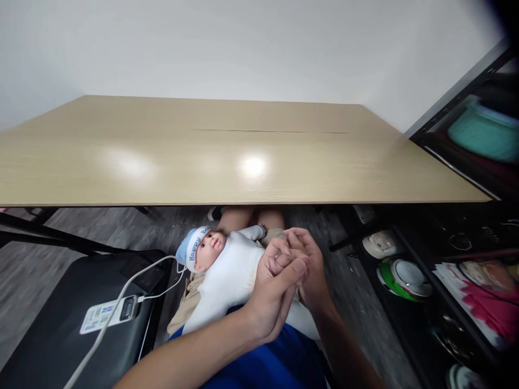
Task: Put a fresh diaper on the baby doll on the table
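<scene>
A baby doll point(227, 270) in a white outfit and a blue-and-white cap lies on its back across my lap, head to the left. My left hand point(271, 292) and my right hand point(310, 267) are clasped together just above the doll's belly, fingers interlaced. Neither hand holds the doll; whether they touch its body is hidden. One small doll arm point(254, 232) sticks out toward the table.
A long light wooden table point(227, 156) stretches in front of me. A black chair seat point(68, 319) with a white cable and a small device stands at left. At right, a dark shelf rack point(454, 281) holds bowls, lids and a teal container point(482, 132).
</scene>
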`<state>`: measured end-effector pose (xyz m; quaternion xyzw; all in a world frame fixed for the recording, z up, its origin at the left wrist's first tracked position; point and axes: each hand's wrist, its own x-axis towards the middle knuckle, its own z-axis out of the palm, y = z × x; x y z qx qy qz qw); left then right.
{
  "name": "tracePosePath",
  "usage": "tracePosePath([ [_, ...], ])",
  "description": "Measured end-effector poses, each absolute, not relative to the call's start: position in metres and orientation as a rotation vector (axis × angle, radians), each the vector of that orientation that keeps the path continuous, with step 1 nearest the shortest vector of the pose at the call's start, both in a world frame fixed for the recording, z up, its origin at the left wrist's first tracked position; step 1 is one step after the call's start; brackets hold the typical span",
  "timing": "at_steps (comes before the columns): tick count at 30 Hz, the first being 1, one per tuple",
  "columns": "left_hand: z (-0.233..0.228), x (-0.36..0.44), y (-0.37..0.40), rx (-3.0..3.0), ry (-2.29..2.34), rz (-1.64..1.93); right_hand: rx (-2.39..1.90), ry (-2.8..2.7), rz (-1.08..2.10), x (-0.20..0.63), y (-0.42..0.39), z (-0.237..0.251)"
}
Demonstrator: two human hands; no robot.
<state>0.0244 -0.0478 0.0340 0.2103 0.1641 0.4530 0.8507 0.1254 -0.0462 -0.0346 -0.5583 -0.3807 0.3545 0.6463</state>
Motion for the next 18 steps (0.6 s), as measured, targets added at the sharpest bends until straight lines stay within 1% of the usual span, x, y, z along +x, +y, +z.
tracePosePath([
  [3, 0.029, 0.025, -0.045, 0.420, 0.354, 0.958, -1.226, -0.783, 0.747, 0.150, -0.056, -0.010],
  [8, 0.023, 0.029, -0.041, 0.369, 0.439, 0.972, -1.216, -1.137, 0.662, 0.152, -0.075, 0.019],
  [11, 0.024, 0.031, -0.040, 0.356, 0.465, 0.981, -1.259, -1.263, 0.586, 0.150, -0.077, 0.023],
  [18, 0.021, 0.033, -0.039, 0.360, 0.482, 0.995, -1.258, -1.274, 0.543, 0.149, -0.073, 0.016],
])
